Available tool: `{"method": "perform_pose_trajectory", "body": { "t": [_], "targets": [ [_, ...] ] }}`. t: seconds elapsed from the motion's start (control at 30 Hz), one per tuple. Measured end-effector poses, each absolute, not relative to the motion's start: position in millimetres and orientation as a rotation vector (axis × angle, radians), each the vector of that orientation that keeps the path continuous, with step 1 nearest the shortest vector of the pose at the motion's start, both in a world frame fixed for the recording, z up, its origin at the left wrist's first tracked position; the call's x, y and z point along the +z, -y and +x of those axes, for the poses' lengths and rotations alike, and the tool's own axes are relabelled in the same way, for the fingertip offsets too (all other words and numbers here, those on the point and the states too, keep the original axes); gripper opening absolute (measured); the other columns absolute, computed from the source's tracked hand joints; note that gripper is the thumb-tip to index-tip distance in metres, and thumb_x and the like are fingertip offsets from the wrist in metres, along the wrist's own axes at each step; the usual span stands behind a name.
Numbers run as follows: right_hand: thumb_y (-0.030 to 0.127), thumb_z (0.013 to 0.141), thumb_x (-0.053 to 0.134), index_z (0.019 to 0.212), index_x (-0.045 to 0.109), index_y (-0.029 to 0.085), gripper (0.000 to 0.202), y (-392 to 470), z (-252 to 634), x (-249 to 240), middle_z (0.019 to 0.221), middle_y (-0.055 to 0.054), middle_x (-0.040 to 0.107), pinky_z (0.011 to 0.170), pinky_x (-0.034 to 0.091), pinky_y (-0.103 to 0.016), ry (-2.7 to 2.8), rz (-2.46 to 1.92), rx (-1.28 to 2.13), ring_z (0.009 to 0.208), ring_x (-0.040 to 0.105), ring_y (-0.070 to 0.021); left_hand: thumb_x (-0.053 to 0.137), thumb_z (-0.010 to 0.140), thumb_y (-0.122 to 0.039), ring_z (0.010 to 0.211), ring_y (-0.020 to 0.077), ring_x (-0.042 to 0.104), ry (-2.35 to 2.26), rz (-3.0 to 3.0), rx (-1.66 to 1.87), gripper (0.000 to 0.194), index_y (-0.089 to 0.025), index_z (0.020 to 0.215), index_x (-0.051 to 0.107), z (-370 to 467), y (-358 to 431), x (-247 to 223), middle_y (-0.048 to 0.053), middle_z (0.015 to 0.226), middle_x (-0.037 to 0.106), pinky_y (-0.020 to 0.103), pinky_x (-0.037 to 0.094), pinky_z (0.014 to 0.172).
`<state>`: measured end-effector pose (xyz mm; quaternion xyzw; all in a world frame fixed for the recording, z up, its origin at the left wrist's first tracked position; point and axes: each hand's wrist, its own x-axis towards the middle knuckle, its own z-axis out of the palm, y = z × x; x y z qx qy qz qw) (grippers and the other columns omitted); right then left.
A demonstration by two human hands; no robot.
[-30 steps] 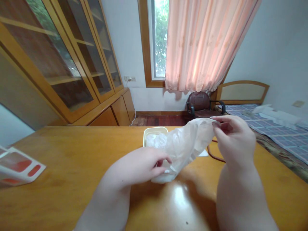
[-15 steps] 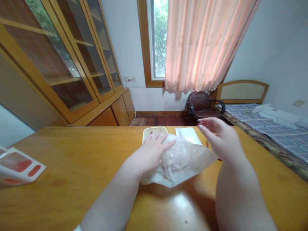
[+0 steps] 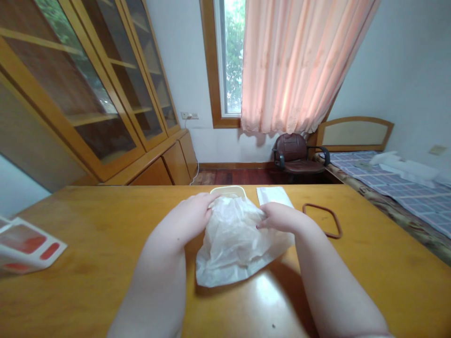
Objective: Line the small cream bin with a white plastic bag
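touching crumpled, translucent white plastic bag [image 3: 239,246] on opposite sides with curved left hand [image 3: 193,215] and right hand [image 3: 280,217]; cannot tell whether gripping it. lies over glossy orange-brown wooden table [image 3: 102,281], partly hiding pale yellow, rounded plastic box [image 3: 229,189], near flat white rectangular packet [image 3: 274,194] and reddish-brown rounded rectangular frame [image 3: 338,227].

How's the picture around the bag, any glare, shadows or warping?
Head view: a bright glare patch on the table, below the white bag; head view: a dark shadow along the bag's lower right edge; head view: window very bright; head view: cabinet leans, probably wide-angle distortion.
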<state>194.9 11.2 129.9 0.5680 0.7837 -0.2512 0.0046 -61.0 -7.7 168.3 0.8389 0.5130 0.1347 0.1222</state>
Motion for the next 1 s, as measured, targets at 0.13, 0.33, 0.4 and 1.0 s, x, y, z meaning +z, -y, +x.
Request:
{"method": "perform_pose_trajectory", "body": {
  "t": [0.13, 0.33, 0.4, 1.0],
  "targets": [
    [0.034, 0.078, 0.060, 0.087, 0.069, 0.018, 0.021, -10.8, 198.3, 129.9, 0.089, -0.007, 0.071, 0.069, 0.041, -0.030, -2.583, 1.760, -0.740, 0.080, 0.064, -0.0225, 0.050, 0.080, -0.016, 0.115, 0.0225, 0.060, -1.416, 2.436, 0.353, 0.049, -0.030, 0.126, 0.060, -61.9, 4.2, 168.7, 0.001, 0.128, 0.064, 0.035, 0.043, 0.103],
    [0.072, 0.071, 0.059, 0.094, 0.067, 0.016, 0.061, -6.4, 191.4, 134.6, 0.090, -0.009, 0.070, 0.063, 0.040, -0.029, -2.664, 1.742, -0.949, 0.075, 0.061, -0.0220, 0.062, 0.072, -0.016, 0.127, 0.0264, 0.051, -1.401, 2.464, 0.337, 0.075, -0.030, 0.142, 0.041, -56.1, 15.1, 159.7, 0.003, 0.143, 0.051, 0.039, 0.039, 0.107],
    [0.074, 0.070, 0.058, 0.090, 0.067, 0.015, 0.062, -5.9, 188.8, 135.7, 0.083, -0.009, 0.069, 0.059, 0.038, -0.028, -2.640, 1.801, -0.967, 0.068, 0.059, -0.0202, 0.061, 0.073, -0.015, 0.130, 0.0266, 0.047, -1.340, 2.516, 0.385, 0.073, -0.029, 0.142, 0.041, -49.5, 16.5, 157.5, 0.004, 0.144, 0.049, 0.040, 0.037, 0.110],
    [0.029, 0.077, 0.056, 0.074, 0.067, 0.014, 0.019, -13.4, 184.6, 120.2, 0.066, -0.002, 0.064, 0.055, 0.037, -0.023, -2.650, 1.866, -1.303, 0.059, 0.053, -0.0125, 0.043, 0.088, -0.013, 0.125, 0.0173, 0.050, -1.029, 2.578, 0.681, 0.046, -0.025, 0.131, 0.053, -24.6, 14.6, 165.2, 0.002, 0.135, 0.056, 0.033, 0.038, 0.110]
  ]
}}
